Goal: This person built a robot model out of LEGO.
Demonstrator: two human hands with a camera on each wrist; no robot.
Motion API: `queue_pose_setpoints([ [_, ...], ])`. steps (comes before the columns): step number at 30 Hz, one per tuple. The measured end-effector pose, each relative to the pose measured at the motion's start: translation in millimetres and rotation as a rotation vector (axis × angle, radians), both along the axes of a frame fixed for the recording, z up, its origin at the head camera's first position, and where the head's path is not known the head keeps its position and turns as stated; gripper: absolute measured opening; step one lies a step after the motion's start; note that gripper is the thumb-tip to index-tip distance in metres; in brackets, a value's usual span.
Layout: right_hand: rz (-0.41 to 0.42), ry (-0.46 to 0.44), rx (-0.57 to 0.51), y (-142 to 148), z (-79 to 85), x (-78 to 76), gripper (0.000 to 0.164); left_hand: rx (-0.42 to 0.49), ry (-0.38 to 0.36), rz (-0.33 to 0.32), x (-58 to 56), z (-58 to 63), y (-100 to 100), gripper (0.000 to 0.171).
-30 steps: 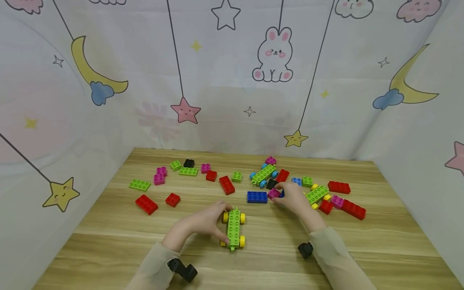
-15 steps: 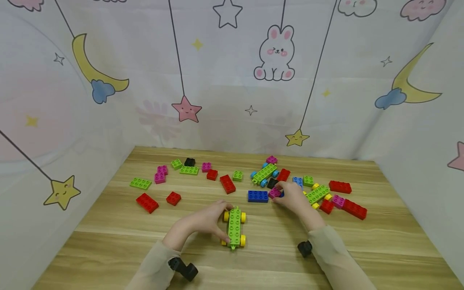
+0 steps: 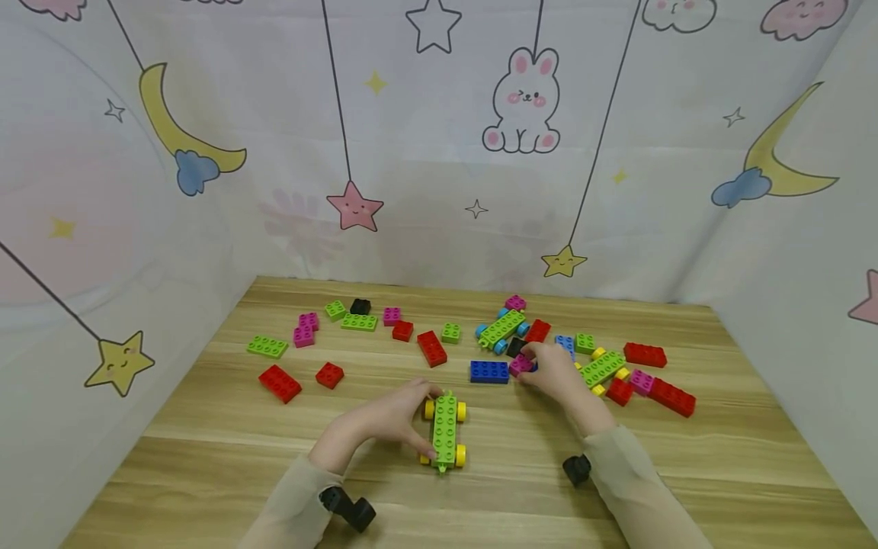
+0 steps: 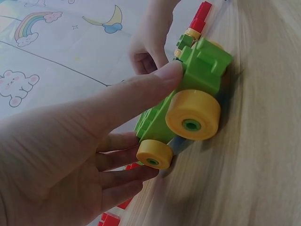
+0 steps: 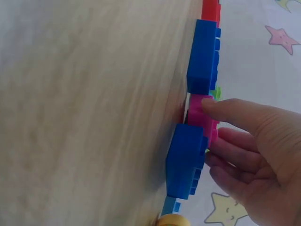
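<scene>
Pale wood-grain table (image 3: 507, 496), white cloth (image 3: 425, 137) rising behind and along both sides, printed with a winking bunny (image 3: 524, 107), smiling stars (image 3: 354, 207), yellow moons (image 3: 152, 99), pink clouds (image 3: 804, 18).

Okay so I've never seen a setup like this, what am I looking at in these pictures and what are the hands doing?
There is no machine here, just a person's bare left hand and right hand. The wide pictures come from the head, looking forward and down; the two close ones come from the wrists. On the wood-grain table lie scattered toy bricks and green wheeled bases. The left hand holds one green base with yellow wheels. The right hand pinches a pink brick lying between two dark blue bricks.
</scene>
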State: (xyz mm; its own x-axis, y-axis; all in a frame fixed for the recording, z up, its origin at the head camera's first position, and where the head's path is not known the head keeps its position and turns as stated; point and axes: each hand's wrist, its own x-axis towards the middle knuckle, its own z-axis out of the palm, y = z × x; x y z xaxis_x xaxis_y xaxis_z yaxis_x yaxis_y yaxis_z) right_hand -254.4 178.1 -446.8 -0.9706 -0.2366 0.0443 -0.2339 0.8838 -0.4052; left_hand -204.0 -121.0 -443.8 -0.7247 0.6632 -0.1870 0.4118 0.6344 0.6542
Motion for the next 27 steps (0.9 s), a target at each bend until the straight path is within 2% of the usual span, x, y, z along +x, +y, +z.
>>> queue_pose_setpoints([
  [10,0.0,0.043,-0.044,-1,16.6,5.1,0.041,-0.001,-0.01,0.005,-0.4,0.2,1,0.088],
  [15,0.045,0.084,-0.151,-9,25.6,12.5,0.037,-0.002,-0.009,0.002,-0.6,-0.3,1,0.088],
  [22,0.07,0.073,-0.31,-26,30.2,22.2,0.039,-0.003,-0.02,0.007,1.0,2.0,2,0.087],
  [27,0.128,0.077,-0.364,-42,30.1,30.5,0.037,0.0,-0.017,0.004,0.6,2.2,2,0.087],
])
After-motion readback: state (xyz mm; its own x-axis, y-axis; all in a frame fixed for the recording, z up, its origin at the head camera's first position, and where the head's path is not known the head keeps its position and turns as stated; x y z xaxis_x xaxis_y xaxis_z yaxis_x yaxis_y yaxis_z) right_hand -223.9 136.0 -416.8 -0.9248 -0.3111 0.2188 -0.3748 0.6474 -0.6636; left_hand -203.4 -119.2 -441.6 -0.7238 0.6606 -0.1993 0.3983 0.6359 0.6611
